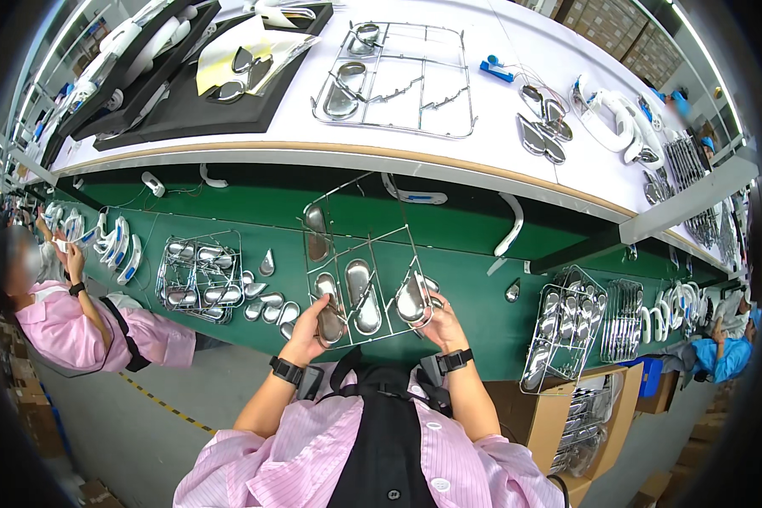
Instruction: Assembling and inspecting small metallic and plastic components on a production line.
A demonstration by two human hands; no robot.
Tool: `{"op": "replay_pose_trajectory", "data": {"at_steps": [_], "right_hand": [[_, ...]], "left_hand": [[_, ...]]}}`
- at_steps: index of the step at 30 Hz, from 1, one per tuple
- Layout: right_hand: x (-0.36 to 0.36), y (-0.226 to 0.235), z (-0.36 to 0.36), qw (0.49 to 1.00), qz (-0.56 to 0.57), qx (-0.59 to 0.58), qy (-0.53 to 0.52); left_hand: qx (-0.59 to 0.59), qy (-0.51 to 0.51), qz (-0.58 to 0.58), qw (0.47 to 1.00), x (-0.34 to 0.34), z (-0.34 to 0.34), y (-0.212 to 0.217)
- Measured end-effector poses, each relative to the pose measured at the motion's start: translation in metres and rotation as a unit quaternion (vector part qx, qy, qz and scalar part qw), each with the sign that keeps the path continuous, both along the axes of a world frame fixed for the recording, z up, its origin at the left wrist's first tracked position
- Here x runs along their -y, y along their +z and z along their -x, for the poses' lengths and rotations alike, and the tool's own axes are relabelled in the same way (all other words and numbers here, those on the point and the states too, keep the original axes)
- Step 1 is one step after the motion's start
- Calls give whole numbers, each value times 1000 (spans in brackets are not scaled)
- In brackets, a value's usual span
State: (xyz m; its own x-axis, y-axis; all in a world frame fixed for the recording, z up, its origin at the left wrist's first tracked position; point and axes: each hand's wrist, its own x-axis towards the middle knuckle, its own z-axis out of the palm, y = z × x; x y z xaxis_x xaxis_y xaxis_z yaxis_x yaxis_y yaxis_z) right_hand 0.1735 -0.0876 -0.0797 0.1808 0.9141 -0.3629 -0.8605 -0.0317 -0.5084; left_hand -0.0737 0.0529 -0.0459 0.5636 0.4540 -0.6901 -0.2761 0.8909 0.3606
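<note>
Both hands hold up a metal wire rack [378,254] with several shiny chrome pieces in it, tilted over the green table. My left hand [307,332] is closed at its lower left corner, thumb against an oval chrome piece [330,315]. At the lower right, my right hand [445,327] is closed round the rack's edge beside a teardrop-shaped chrome piece [411,298]; its fingertips are partly hidden behind. A long oval chrome piece [364,292] sits between the hands, and another piece [316,230] is at the upper left of the rack.
Loose chrome pieces [271,306] and a filled rack [198,275] lie on the green table [483,326] to the left. Filled racks [565,326] stand right, above a cardboard box [533,423]. A white shelf [499,110] overhangs the table, bearing another rack [398,80]. A co-worker [76,326] sits left.
</note>
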Motion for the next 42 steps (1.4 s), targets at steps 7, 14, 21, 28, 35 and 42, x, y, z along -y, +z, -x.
{"op": "replay_pose_trajectory", "data": {"at_steps": [7, 14, 21, 28, 35, 42], "right_hand": [[-32, -66, 13, 954, 74, 269, 109], [-31, -87, 44, 524, 65, 849, 15], [-44, 25, 36, 988, -68, -123, 60], [-23, -32, 25, 1000, -15, 5, -3], [-11, -18, 44, 995, 82, -49, 17], [-24, -49, 34, 973, 29, 158, 165]], "left_hand": [[52, -184, 145, 971, 4, -3, -25], [37, -168, 53, 984, 8, -3, -23], [84, -154, 157, 972, 14, -4, -36], [-6, -79, 31, 996, 13, -28, -8], [-49, 51, -93, 993, 11, -15, -13], [65, -36, 79, 994, 9, 21, -21]]}}
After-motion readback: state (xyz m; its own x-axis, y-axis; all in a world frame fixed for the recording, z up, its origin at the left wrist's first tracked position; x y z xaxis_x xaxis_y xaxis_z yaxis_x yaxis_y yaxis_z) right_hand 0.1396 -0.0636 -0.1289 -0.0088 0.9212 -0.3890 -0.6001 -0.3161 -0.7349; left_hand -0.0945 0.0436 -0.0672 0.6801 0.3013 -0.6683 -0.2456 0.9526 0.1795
